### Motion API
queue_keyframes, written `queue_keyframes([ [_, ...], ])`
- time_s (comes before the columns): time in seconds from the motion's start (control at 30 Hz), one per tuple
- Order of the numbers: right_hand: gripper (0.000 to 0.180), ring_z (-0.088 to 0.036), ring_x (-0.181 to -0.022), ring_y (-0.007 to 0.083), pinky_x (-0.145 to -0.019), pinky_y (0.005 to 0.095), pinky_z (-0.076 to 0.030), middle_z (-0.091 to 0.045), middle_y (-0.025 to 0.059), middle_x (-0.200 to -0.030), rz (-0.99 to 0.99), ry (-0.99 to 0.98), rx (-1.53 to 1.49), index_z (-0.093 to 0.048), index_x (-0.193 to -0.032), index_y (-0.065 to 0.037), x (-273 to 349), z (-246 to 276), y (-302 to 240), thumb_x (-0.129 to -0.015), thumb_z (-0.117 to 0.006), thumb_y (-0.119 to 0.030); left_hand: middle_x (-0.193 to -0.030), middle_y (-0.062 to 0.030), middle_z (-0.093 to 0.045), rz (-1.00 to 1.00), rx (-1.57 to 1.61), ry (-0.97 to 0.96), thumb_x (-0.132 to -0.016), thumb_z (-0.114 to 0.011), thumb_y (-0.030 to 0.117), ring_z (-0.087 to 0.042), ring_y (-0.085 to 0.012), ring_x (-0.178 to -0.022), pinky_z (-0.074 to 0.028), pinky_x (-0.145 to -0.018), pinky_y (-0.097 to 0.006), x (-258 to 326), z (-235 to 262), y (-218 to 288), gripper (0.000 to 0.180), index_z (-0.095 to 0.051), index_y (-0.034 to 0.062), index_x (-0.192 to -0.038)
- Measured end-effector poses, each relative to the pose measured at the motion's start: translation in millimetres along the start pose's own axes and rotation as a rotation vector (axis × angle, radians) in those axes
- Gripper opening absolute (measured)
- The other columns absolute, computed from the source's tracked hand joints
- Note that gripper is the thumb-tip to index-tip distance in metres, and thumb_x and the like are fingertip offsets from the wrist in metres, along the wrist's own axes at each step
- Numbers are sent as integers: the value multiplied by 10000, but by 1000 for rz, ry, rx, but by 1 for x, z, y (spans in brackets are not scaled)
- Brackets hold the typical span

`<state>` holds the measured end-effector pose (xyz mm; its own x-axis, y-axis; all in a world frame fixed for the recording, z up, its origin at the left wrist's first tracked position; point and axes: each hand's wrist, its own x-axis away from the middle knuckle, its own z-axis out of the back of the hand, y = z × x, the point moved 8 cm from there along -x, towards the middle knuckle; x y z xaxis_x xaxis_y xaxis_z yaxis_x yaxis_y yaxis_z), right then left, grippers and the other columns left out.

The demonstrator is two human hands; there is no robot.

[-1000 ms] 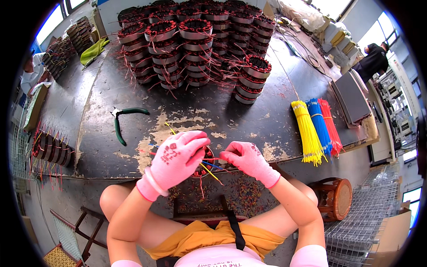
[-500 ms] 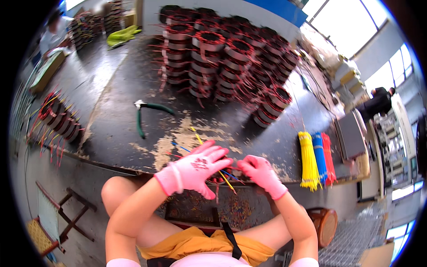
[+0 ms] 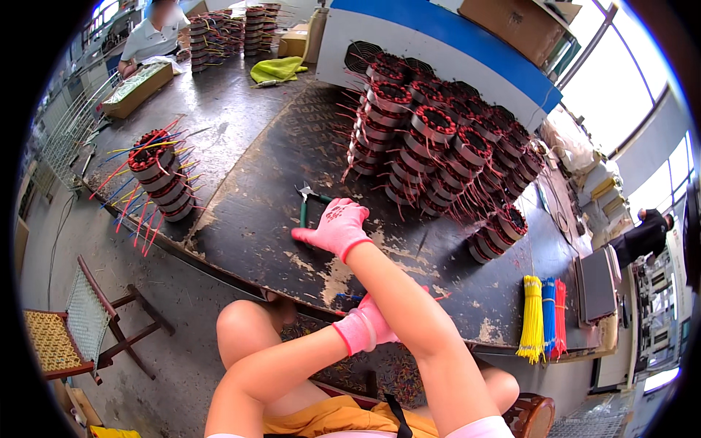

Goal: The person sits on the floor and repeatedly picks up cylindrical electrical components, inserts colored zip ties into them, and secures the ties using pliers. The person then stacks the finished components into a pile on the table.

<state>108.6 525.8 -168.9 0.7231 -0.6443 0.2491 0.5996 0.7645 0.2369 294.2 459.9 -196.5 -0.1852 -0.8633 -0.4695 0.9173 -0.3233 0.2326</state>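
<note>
My right hand [image 3: 337,228], in a pink glove, reaches across my left forearm to the cutting pliers [image 3: 304,210] with green handles. Its thumb is stretched out to the left, and its fingers lie over the far handle without visibly closing on it. My left hand [image 3: 369,327], also pink-gloved, is at the table's front edge under my right forearm, which hides its fingers. Beside it a blue wire end [image 3: 350,297] and a red wire end [image 3: 442,297] stick out; what they belong to is hidden.
Many stacked wire-wound motor stators [image 3: 431,146] stand at the back right, and another stack [image 3: 161,175] at the left. Yellow [image 3: 531,317], blue and red wire bundles lie at the right edge. A person [image 3: 153,40] sits far left. A chair [image 3: 87,321] stands left.
My right hand has left the wired piece and crossed over my left arm to the pliers. My left hand has moved slightly nearer me. The whole view has shifted left.
</note>
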Motion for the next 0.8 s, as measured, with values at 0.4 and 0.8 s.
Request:
queue_keyframes([
  [0.4,569,-675,-797,179,-832,367,-589,-668,68,-952,54,-333,-1868,-620,-1155,-3,27,-27,82,-932,-619,-526,-1314,-174,-569,135,70,-381,-664,-827,558,-553,-334,-1245,-324,-1160,-470,-18,32,-15,981,-487,7,-1400],
  [0.8,456,-700,-864,213,-778,390,-599,-670,103,-1026,-223,-370,-2107,-500,-1349,-7,259,-148,227,-1043,-540,-342,-1380,-173,-550,142,90,-362,-602,-867,508,-484,-331,-1338,-228,-1237,-516,-40,45,-50,1039,-484,55,-1455],
])
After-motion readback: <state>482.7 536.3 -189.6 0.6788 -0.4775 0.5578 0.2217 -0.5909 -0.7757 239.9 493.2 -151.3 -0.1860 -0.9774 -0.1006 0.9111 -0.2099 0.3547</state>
